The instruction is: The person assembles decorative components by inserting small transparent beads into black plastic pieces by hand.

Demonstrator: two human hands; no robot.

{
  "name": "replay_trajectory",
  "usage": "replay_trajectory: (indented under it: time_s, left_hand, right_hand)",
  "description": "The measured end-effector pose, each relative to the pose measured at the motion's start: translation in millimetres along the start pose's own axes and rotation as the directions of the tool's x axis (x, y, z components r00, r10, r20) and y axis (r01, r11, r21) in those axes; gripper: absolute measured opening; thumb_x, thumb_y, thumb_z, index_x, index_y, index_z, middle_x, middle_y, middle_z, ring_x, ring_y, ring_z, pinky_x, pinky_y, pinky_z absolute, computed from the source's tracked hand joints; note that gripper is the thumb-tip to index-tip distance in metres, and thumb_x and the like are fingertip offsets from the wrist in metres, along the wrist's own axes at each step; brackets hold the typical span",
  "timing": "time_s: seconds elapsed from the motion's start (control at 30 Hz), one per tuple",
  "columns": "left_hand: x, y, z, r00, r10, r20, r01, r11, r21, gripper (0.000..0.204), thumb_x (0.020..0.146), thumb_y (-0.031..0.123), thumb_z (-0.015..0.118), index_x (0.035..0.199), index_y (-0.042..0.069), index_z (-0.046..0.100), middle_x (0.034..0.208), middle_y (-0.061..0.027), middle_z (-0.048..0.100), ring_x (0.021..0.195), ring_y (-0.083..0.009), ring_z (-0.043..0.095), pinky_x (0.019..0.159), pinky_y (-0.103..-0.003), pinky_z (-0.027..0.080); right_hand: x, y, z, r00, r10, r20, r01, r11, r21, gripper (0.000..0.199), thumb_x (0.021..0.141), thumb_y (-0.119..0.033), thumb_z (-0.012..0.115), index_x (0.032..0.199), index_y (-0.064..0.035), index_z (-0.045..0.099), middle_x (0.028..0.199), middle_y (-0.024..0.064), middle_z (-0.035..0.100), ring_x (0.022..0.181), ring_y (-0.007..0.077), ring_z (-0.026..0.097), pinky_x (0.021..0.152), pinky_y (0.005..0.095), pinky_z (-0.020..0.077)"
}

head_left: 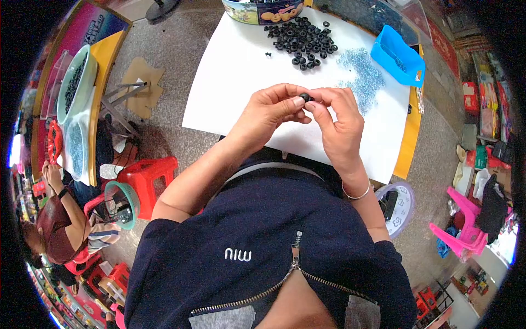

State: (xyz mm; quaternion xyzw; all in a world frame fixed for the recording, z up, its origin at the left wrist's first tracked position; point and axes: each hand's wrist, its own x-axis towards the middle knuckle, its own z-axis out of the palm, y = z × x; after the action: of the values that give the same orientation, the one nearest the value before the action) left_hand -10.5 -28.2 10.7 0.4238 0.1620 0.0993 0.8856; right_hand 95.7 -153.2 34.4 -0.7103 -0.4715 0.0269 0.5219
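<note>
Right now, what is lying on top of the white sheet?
On the white sheet lie a pile of black rings, small pale-blue parts and a blue tray. The hands cover part of the sheet.

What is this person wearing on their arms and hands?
Both forearms are bare, with no gloves on the left hand or the right hand. A thin silvery bangle circles the right wrist. The dark navy top has short sleeves and a metal front zip.

A white table [230, 82] bears black rings [303, 39], pale beads [361, 74] and a blue tray [397, 55].
</note>
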Motion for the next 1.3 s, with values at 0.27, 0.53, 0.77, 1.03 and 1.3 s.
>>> replay_trajectory:
  time_s: [0.27, 0.53, 0.77, 1.03, 1.3]
  left_hand:
    - [-4.8, 1.7, 5.7, 0.997, 0.027, -0.073, -0.022, 0.997, 0.068, 0.021, 0.091, 0.010, 0.061, 0.108, -0.002, 0.062, 0.097, -0.0088, 0.066, 0.084, -0.0165, 0.065, 0.077, -0.028, 0.054]
    - [-9.3, -2.6, 15.1, 0.976, 0.200, -0.086, -0.171, 0.948, 0.267, 0.022, 0.092, 0.008, 0.058, 0.111, -0.004, 0.061, 0.098, -0.0078, 0.066, 0.087, -0.0144, 0.064, 0.081, -0.028, 0.054]
    - [-8.0, -1.9, 13.4, 0.977, 0.196, -0.078, -0.172, 0.953, 0.250, 0.023, 0.093, 0.009, 0.058, 0.112, -0.004, 0.061, 0.099, -0.0084, 0.066, 0.088, -0.0141, 0.064, 0.081, -0.028, 0.054]
    - [-5.1, -1.8, 13.0, 0.991, 0.111, -0.073, -0.106, 0.992, 0.074, 0.023, 0.093, 0.010, 0.057, 0.111, -0.003, 0.061, 0.099, -0.0095, 0.066, 0.087, -0.0166, 0.065, 0.081, -0.030, 0.054]
    - [-3.6, 0.2, 13.5, 0.989, 0.118, -0.089, -0.113, 0.992, 0.058, 0.023, 0.091, 0.009, 0.060, 0.111, -0.003, 0.062, 0.098, -0.0087, 0.067, 0.086, -0.0166, 0.066, 0.080, -0.030, 0.055]
  right_hand:
    - [0.2, 2.0, -6.0, 0.992, -0.124, 0.008, 0.124, 0.985, -0.120, 0.009, 0.078, -0.004, 0.068, 0.086, -0.0046, 0.063, 0.082, 0.0064, 0.063, 0.076, 0.0235, 0.055, 0.070, 0.0345, 0.0439]
    - [-5.6, -1.4, -0.1, 0.999, -0.021, -0.049, 0.017, 0.997, -0.075, 0.008, 0.081, -0.010, 0.067, 0.083, -0.0047, 0.062, 0.077, 0.0071, 0.062, 0.071, 0.0243, 0.055, 0.068, 0.0344, 0.0430]
    - [-6.2, -2.0, 0.2, 0.999, -0.037, -0.024, 0.032, 0.983, -0.179, 0.011, 0.084, -0.013, 0.066, 0.086, -0.0037, 0.061, 0.081, 0.0071, 0.062, 0.077, 0.0231, 0.055, 0.066, 0.0342, 0.0448]
    - [-1.7, -3.1, -5.1, 0.999, -0.047, -0.014, 0.047, 0.999, -0.026, 0.011, 0.081, -0.004, 0.067, 0.091, -0.0034, 0.063, 0.087, 0.0080, 0.063, 0.079, 0.0227, 0.056, 0.070, 0.0326, 0.0467]
    - [-0.7, -1.7, -8.6, 0.997, -0.077, -0.002, 0.076, 0.994, -0.072, 0.010, 0.080, 0.000, 0.064, 0.090, -0.0022, 0.063, 0.085, 0.0083, 0.064, 0.078, 0.0244, 0.056, 0.069, 0.0339, 0.0453]
